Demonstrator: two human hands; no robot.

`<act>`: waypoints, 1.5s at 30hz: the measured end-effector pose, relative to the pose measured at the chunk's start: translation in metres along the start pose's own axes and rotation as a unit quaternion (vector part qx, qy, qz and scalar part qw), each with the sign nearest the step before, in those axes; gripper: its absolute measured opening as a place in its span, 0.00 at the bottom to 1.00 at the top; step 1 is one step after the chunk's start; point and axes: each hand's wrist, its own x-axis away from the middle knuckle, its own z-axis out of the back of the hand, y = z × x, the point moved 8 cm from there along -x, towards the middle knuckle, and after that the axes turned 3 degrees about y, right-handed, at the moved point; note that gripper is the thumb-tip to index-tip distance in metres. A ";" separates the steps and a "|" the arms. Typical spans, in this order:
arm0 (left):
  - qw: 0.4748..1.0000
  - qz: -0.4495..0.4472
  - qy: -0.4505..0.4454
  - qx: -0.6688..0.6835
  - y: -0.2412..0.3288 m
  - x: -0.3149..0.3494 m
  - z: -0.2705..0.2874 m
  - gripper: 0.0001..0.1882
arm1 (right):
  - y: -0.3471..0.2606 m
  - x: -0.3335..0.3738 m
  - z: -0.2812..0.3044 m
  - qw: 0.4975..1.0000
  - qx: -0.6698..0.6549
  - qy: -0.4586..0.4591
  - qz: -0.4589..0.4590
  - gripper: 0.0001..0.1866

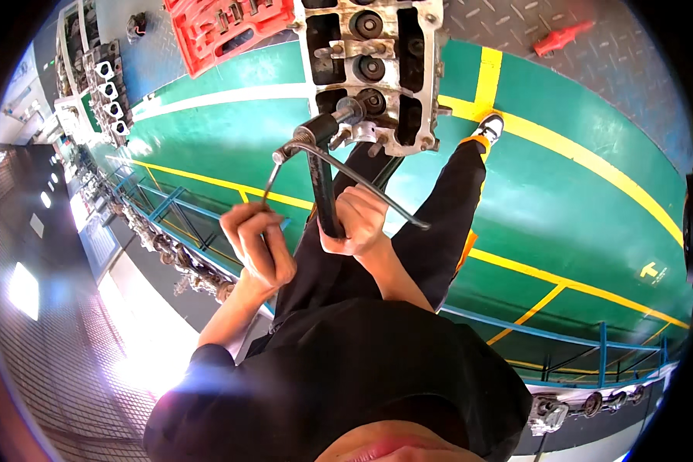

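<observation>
A metal engine cylinder head (pixel 427 100) stands in front of me, with round valve springs and retainers along its middle. A clamp-like valve spring compressor (pixel 323 181) reaches from its near end toward me. My right hand (pixel 358 219) is wrapped round the compressor's black bar. At the tool's left end, a thin metal rod (pixel 271 183) slopes down into my left hand (pixel 258 242), whose fingers are closed on it. A bent, dark lever (pixel 369 187) runs from the tool's joint to the right, passing above my right hand. The far end of the cylinder head lies beyond the picture's edge.
An open red tool case (pixel 231 50) with sockets lies at the far left on checkered metal plate. A red object (pixel 560 38) lies at the far right. Another engine part (pixel 108 92) stands left. Blue railings (pixel 602 354) and yellow lines cross the green floor.
</observation>
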 end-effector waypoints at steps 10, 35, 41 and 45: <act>0.957 -0.220 -0.137 0.129 0.055 -0.019 0.006 0.17 | 0.004 0.010 -0.009 0.999 -0.030 -0.013 0.026 0.16; 0.971 -0.162 -0.016 0.178 -0.045 -0.250 -0.020 0.12 | 0.000 -0.003 0.005 0.999 -0.008 0.027 0.022 0.14; 0.964 0.068 0.004 0.256 -0.109 -0.110 0.001 0.17 | -0.004 -0.006 0.008 0.999 -0.012 0.031 0.021 0.09; 0.949 0.064 0.035 0.305 -0.082 -0.035 0.002 0.17 | -0.003 -0.007 0.005 0.999 -0.022 0.014 0.019 0.05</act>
